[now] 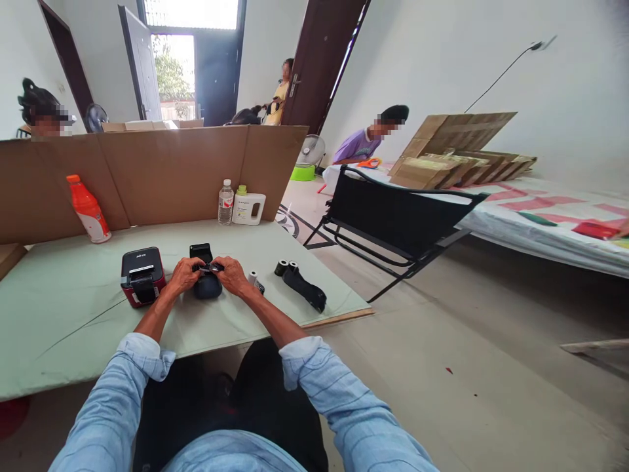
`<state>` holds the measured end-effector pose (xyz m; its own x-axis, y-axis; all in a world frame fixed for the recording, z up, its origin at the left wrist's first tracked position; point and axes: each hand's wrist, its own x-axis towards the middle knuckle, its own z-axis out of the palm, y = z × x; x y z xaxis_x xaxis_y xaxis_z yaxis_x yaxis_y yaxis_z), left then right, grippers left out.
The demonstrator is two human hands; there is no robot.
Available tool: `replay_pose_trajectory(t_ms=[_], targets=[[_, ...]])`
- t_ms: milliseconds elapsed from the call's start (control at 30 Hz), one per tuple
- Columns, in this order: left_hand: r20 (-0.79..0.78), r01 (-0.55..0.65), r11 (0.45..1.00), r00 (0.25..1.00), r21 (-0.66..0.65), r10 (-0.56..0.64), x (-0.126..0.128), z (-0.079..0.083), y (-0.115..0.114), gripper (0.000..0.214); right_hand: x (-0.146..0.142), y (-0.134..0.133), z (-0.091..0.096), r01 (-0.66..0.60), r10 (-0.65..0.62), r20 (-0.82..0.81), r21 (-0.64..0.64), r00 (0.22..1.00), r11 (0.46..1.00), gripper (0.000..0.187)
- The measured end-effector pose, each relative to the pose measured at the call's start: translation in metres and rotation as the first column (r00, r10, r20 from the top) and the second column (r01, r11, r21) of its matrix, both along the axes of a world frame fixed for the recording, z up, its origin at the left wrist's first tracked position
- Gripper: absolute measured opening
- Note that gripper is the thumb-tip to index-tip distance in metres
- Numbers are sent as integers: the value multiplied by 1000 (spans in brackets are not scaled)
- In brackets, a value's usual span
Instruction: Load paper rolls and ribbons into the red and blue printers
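Observation:
Both hands meet over a dark device (207,286) with a rounded near end, lying on the table. My left hand (185,274) pinches the left end of a small dark piece (207,267) with a light edge. On its right end, the fingers of my right hand (230,274) are closed too. Whether this piece is part of the device I cannot tell. Just beyond the fingers stands a black block-like part (200,251). Left of my hands sits a red and black label printer (142,275). A small white roll (252,277) is near my right wrist.
Right of my hands lie black-and-white rolls (282,267) and a black strap-like thing (305,288). An orange bottle (89,210), a clear bottle (225,203) and a white jug (249,206) stand before a cardboard panel (171,174). A black folding chair (393,210) stands right; several people are beyond.

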<state>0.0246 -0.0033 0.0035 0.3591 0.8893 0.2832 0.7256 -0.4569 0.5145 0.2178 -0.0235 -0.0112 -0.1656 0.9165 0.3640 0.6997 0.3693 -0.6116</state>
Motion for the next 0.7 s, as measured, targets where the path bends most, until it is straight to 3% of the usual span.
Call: replay_pose_trajectory(t_ms=[200,700], targets=[[-38,-42,997,998,-71,39,1,2,1,26,-6,-3,12,1,1,131,-17,991,1000,30],[-143,-68,996,988,-57,59,2,1,5,27,-19,-4,22,17,8,339,-70,941,997,39]])
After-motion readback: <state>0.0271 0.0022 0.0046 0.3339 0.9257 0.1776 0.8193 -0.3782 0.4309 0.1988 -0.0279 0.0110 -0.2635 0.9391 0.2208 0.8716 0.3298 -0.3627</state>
